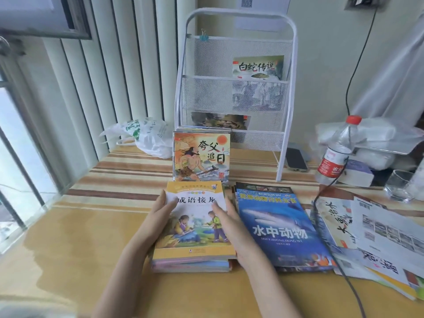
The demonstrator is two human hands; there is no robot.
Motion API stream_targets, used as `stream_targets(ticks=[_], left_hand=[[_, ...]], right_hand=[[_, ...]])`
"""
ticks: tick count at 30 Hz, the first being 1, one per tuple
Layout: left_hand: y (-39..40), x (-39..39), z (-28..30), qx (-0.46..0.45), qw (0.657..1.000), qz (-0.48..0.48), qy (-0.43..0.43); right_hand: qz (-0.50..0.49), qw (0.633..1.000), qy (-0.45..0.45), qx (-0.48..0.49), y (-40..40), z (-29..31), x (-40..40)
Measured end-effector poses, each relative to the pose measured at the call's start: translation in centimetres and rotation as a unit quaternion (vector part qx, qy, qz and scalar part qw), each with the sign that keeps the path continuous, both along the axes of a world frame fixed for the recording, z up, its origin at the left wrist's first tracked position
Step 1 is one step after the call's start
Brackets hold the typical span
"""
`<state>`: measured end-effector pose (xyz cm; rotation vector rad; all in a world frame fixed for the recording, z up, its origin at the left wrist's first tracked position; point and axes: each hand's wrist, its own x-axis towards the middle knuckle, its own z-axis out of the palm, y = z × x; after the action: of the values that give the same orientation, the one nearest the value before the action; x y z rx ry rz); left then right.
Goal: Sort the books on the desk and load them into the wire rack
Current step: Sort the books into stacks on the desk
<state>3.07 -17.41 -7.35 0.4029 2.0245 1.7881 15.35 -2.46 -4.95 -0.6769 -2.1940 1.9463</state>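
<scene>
A stack of thin books with a yellow-covered book [195, 226] on top lies on the desk in front of me. My left hand [158, 216] grips the stack's left edge, thumb on the cover. My right hand [229, 228] grips its right edge, thumb on the cover too. Behind it lies another stack topped by an orange picture book [202, 157]. To the right sits a blue sea-animal book [280, 228] on a pile. The white wire rack [234, 88] stands at the back with a green-titled book [258, 67] in its upper pocket and another book [220, 121] lower down.
Loose booklets and papers [371, 232] spread at the right, crossed by a black cable [321, 226]. A water bottle [337, 150], a glass [400, 184], a phone [296, 159] and a plastic bag [146, 134] stand around the rack. Window and blinds run along the left.
</scene>
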Motion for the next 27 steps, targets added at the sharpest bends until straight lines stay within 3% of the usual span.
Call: stream_targets(ticks=[10, 12, 14, 16, 17, 23, 27], left_hand=[[0.4, -0.4, 0.4, 0.044, 0.998, -0.036, -0.016], [0.7, -0.1, 1.2, 0.016, 0.999, -0.027, -0.016], [1.6, 0.3, 2.2, -0.084, 0.994, 0.015, 0.062], [3.2, 0.8, 3.1, -0.217, 0.952, 0.047, 0.211], [4.2, 1.6, 3.7, -0.238, 0.934, 0.049, 0.263], [14.5, 8.0, 6.6, -0.189, 0.885, -0.153, 0.398], [21.6, 13.1, 6.2, -0.185, 0.844, -0.277, 0.420]], right_hand=[[-0.036, 0.999, 0.010, 0.003, -0.6, -0.8, -0.6], [-0.045, 0.999, 0.017, 0.015, -0.4, -0.6, -0.4], [-0.061, 0.998, 0.033, 0.005, -0.1, -0.3, 0.0], [-0.083, 0.995, 0.059, -0.001, 0.6, 0.0, 0.7], [-0.101, 0.992, 0.076, -0.007, 1.2, 0.3, 1.2], [-0.275, 0.945, 0.165, 0.064, 8.2, 2.2, 6.1], [-0.385, 0.903, 0.132, 0.141, 14.0, 1.9, 12.0]])
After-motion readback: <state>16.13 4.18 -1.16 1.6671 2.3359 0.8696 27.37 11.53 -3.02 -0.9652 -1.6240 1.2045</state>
